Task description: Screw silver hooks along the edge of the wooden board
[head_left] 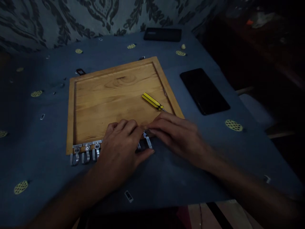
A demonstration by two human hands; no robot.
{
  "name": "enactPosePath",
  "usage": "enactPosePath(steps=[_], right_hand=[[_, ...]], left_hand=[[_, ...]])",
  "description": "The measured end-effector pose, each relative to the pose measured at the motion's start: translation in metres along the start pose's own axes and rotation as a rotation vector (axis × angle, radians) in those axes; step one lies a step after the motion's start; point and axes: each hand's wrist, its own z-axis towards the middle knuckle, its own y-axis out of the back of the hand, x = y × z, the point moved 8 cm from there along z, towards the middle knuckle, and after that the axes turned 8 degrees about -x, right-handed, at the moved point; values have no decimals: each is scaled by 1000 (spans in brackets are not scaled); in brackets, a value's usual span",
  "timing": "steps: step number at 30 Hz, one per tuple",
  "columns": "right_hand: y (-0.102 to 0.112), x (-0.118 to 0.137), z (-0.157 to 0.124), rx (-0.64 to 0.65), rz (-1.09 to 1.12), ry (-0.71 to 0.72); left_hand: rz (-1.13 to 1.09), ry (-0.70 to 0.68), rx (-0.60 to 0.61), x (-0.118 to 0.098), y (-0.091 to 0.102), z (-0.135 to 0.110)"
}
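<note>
A wooden board (111, 95) with a raised frame lies on the table, a row of metal hooks (87, 152) along its near edge. My left hand (121, 146) bends over that edge, its index finger and thumb closed around a metal hook (148, 140) near the row's right end. It covers the middle of the row. Beside that hook, my right hand (178, 135) is closed in a pinch at the hook's top; whatever is between the fingertips is too small to make out. A yellow-handled screwdriver (152, 101) rests on the board, its tip hidden behind my right hand.
A dark phone (205, 91) lies right of the board, and a dark oblong object (162, 34) at the back. Near it sits a small pale round thing (183, 46). A black-edged metal piece (80, 72) shows at the board's far edge. Blue patterned cloth (47, 133) covers the table.
</note>
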Motion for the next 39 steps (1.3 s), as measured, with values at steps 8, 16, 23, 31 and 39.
enactPosePath(steps=[8, 16, 23, 31, 39], right_hand=[[-1, 0, -1, -5, 20, -20], [-8, 0, -2, 70, -60, -7], [-11, 0, -5, 99, -73, 13], [-13, 3, -7, 131, -104, 64], [-13, 4, -5, 111, -116, 80]], left_hand=[[7, 6, 19, 0, 0, 0], [-4, 5, 15, 0, 0, -1], [-15, 12, 15, 1, 0, -1], [-8, 15, 30, 1, 0, -1], [2, 26, 30, 2, -1, 0]])
